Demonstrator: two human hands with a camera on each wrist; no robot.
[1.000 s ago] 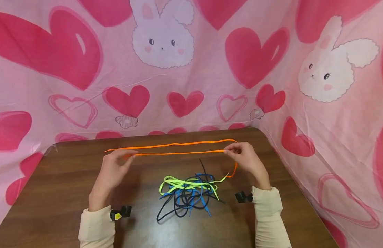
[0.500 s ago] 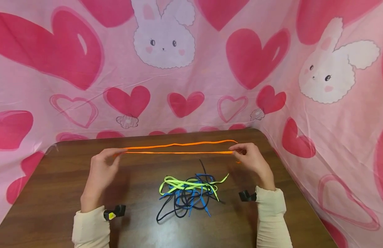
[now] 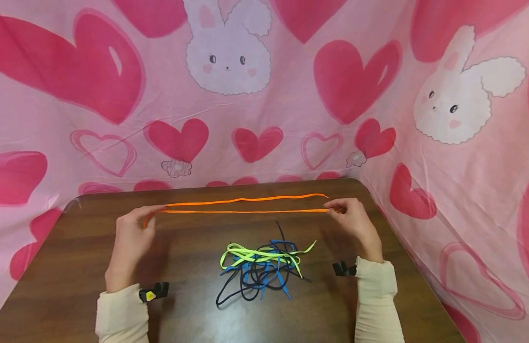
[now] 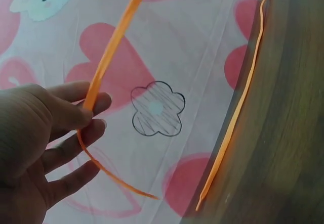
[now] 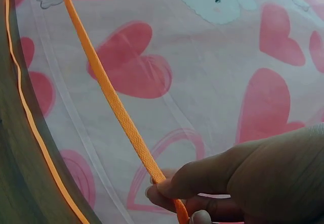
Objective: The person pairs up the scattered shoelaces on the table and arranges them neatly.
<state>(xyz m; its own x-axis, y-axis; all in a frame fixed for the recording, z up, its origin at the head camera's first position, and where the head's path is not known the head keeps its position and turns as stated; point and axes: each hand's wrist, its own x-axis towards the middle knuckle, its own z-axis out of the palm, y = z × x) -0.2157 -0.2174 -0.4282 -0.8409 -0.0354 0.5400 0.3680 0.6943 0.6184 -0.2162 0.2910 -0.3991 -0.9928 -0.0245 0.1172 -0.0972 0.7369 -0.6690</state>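
Note:
An orange shoelace (image 3: 247,212) is stretched nearly straight between my two hands above the table. My left hand (image 3: 131,240) pinches it between thumb and fingers, with a short loose tail hanging past the fingers in the left wrist view. At the other side my right hand (image 3: 356,224) pinches the same lace (image 5: 119,105); its end there is mostly hidden by the hand. Behind it, a second orange shoelace (image 3: 264,198) lies roughly straight along the table's far edge.
A tangled pile of laces lies mid-table: a neon yellow-green shoelace (image 3: 236,247) on top, with a blue shoelace (image 3: 283,281) and a black shoelace (image 3: 221,293). Beyond the brown wooden table (image 3: 75,267) hangs a pink heart-and-rabbit cloth (image 3: 290,109), which also runs along the right side.
My hands have spread apart, the left one moving well to the left, the right one slightly right. The orange tail that hung below my right hand is no longer seen there.

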